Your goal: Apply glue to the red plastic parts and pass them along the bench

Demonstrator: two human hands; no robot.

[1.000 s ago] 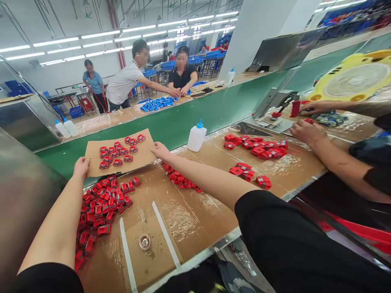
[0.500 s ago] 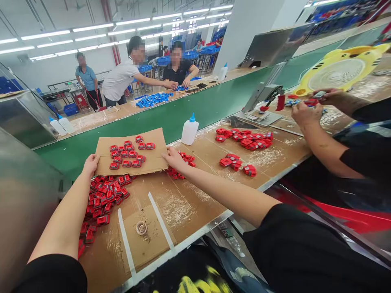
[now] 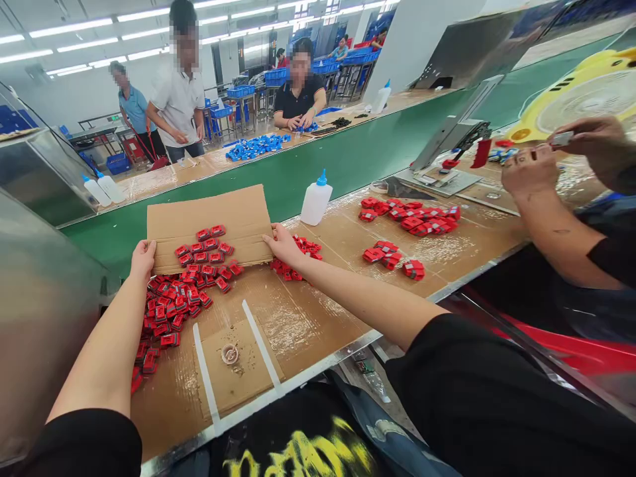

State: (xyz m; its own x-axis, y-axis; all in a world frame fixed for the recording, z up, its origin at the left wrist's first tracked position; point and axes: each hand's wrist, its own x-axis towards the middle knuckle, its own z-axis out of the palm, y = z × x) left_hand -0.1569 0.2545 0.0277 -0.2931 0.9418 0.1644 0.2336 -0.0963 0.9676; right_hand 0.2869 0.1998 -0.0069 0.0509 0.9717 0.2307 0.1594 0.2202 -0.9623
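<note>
A brown cardboard sheet (image 3: 218,215) is tilted toward me, its far edge raised. My left hand (image 3: 143,257) grips its near left corner and my right hand (image 3: 284,244) grips its near right edge. Small red parts (image 3: 211,246) slide down the sheet and spill off its near edge. Below them lies a large pile of red parts (image 3: 166,315) on the tape-covered workbench (image 3: 308,324). A smaller heap of red parts (image 3: 303,248) lies just right of my right hand.
A white squeeze bottle with a blue cap (image 3: 317,199) stands behind the sheet beside the green conveyor belt (image 3: 348,165). More red parts (image 3: 412,218) lie to the right, where a co-worker's hands (image 3: 529,169) work by a small press (image 3: 454,142). People stand across the belt.
The cardboard's far edge has been lifted, and the red parts that lay spread on it have slid toward me, some dropping onto the pile. The standing person across the belt stepped back.
</note>
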